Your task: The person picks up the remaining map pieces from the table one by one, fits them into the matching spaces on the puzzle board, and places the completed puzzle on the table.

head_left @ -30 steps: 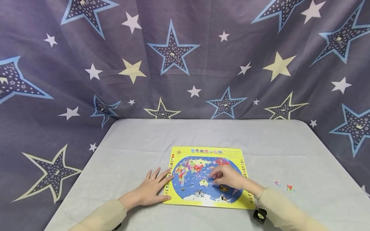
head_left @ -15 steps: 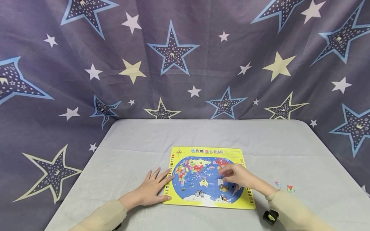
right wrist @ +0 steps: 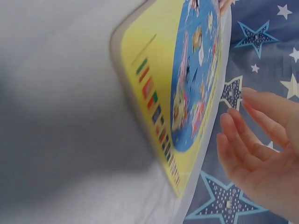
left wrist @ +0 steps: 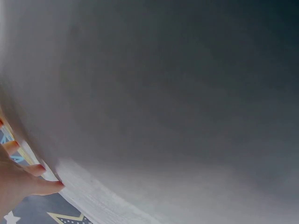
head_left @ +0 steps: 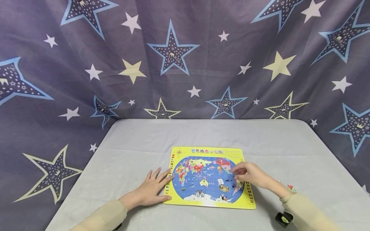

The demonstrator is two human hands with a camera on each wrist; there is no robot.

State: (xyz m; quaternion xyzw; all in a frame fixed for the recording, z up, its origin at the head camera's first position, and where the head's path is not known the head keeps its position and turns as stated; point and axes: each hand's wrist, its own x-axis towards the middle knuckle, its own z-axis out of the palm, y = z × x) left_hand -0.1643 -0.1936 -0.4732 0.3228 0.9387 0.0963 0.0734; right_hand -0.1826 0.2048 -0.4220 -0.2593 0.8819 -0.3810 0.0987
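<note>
A yellow-bordered world map puzzle board (head_left: 208, 203) lies flat on the table, with its blue map in the middle. My left hand (head_left: 152, 189) rests with spread fingers on the board's left edge; in the left wrist view only some of its fingers (left wrist: 44, 186) show at the lower left. Over the right side of the map hovers my right hand (head_left: 251, 175). In the right wrist view its fingers (right wrist: 240, 135) are loosely bent, and nothing is seen between them. A small red and green puzzle piece (head_left: 291, 188) lies right of the board, near the right forearm.
A second small piece is mostly hidden behind the right wrist. Pale grey cloth covers the table (head_left: 138, 138). Behind it hangs a dark curtain (head_left: 185, 86) with stars. A black wrist device (head_left: 284, 219) sits at the right sleeve.
My right hand has moved rightward across the map, uncovering a white piece and other pictures near the middle right. The left hand stays where it was.
</note>
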